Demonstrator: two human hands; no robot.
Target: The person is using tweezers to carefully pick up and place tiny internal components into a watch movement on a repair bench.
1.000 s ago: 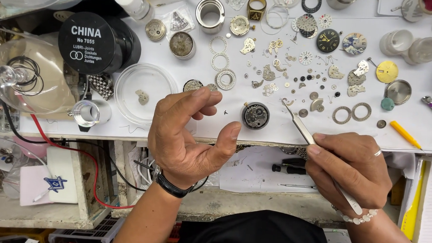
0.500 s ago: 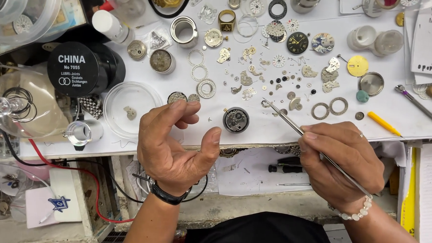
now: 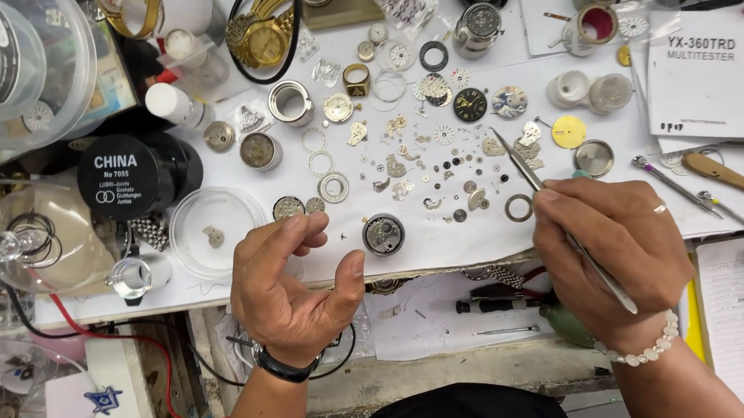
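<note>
While the right hand (image 3: 613,249) pinches one pair of tweezers (image 3: 556,217), the left hand (image 3: 297,285) curls loosely — one watch movement (image 3: 383,234) beside it.

Both forearms are bare. The left hand (image 3: 288,301) wears a black wristwatch (image 3: 285,368); the right hand (image 3: 613,249) wears a silver ring (image 3: 660,208) and a white bead bracelet (image 3: 642,346).

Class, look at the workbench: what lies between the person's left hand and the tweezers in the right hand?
In the head view, a round watch movement lies on white paper between the left hand and the tweezers held by the right hand.
</note>
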